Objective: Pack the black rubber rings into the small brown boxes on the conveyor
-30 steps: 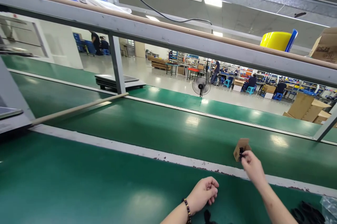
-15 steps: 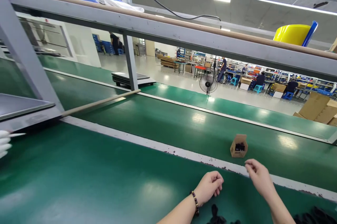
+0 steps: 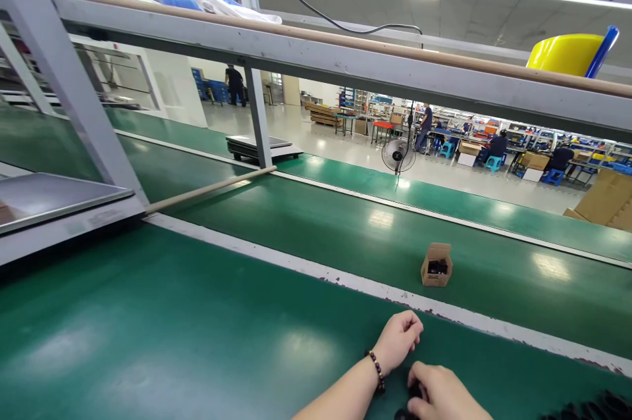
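Head view: the left hand (image 3: 397, 341) has its fingers curled over the green desk (image 3: 172, 315), contents hidden; the right hand (image 3: 437, 388) bends its fingers at black parts (image 3: 403, 414), grip unclear. Beyond the pale strip (image 3: 296, 264) stands an open cardboard box (image 3: 436, 280) containing dark pieces (image 3: 437, 267).

Black parts (image 3: 605, 405) lie on the green worktop (image 3: 172, 315), while an open cardboard box (image 3: 436, 280) stands on the belt (image 3: 320, 222) (beyond the chipped rail (image 3: 296, 262)).
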`<state>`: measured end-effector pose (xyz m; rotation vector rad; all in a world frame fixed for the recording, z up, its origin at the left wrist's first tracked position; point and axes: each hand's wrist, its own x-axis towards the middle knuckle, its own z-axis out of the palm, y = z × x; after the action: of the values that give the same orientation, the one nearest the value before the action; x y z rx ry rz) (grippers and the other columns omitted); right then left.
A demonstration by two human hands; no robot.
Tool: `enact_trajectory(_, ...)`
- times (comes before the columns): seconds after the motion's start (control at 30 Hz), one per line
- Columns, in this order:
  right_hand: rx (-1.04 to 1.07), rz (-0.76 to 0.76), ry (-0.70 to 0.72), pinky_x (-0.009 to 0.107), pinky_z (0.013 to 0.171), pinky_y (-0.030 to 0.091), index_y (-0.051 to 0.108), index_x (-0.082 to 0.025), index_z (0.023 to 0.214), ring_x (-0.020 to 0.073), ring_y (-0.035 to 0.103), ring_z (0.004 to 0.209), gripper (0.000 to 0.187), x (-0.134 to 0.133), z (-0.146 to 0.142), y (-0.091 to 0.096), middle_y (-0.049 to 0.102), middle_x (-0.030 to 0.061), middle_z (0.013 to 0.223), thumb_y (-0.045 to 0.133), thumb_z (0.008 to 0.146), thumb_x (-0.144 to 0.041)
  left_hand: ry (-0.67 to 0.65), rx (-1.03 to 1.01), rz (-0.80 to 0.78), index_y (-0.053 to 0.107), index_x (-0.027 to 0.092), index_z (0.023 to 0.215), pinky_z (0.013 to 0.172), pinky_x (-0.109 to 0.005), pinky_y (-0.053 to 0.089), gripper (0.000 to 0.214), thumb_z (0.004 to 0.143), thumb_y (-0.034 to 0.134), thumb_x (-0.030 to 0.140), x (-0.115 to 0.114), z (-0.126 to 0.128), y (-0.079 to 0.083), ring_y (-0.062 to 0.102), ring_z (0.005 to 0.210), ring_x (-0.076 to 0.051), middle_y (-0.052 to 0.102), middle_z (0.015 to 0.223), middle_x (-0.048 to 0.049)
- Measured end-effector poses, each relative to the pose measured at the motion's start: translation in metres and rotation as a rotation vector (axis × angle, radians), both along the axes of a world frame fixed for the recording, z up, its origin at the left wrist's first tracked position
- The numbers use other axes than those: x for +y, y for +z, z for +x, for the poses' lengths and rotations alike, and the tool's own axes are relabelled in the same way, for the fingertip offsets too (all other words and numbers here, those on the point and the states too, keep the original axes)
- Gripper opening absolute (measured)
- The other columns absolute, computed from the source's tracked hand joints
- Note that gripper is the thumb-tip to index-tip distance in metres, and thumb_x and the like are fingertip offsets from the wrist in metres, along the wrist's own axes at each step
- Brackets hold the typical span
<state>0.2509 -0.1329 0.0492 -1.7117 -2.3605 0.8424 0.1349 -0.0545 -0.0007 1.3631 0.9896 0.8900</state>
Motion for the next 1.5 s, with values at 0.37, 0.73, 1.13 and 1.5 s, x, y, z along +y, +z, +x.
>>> enact_trajectory(0.37,0.358,0.12,-0.318,0.022,0.054,0.032,0.049,-0.021,0.072,0.0109,0.041,0.054,0.006,0.026,0.063,-0.052,0.045,-0.0065,0.055,0.044,0.073,-0.018,-0.215,0.215,0.128,0.061,0.015,0.073,0.054,-0.02,0.036,0.011,0.07,0.05,0.019,-0.008,0.0,0.0,0.047,0.056,-0.01,0.054,0.061,0.0029)
enact_trajectory(0.73,0.762,0.121,-0.465,0.022,0.049,0.029,0.049,-0.019,0.068,0.0099,0.04,0.051,0.008,0.027,0.047,-0.051,0.046,-0.0056,0.054,0.054,0.071,-0.025,-0.293,0.342,0.213,0.057,0.018,0.075,0.054,-0.019,0.035,0.014,0.063,0.064,0.02,-0.016,-0.001,0.009,0.047,0.059,-0.01,0.054,0.064,0.0054)
enact_trajectory(1.13,0.885,0.09,-0.432,0.024,0.052,0.032,0.049,-0.019,0.072,0.0122,0.043,0.055,0.023,0.023,0.041,-0.046,0.046,-0.0034,0.058,0.055,0.077,-0.041,-0.223,0.048,0.077,0.059,0.015,0.077,0.056,-0.021,0.035,0.016,0.064,0.05,0.012,-0.009,0.003,-0.003,0.045,0.059,-0.009,0.051,0.065,0.0038)
enact_trajectory(1.5,0.908,0.12,-0.384,0.025,0.055,0.038,0.048,-0.019,0.074,0.0132,0.049,0.059,0.021,0.022,0.035,-0.048,0.05,-0.0023,0.064,0.053,0.081,-0.038,-0.25,-0.152,-0.118,0.053,0.014,0.073,0.056,-0.026,0.042,0.021,0.067,0.061,0.033,-0.01,0.004,-0.002,0.054,0.054,-0.013,0.057,0.059,0.0009)
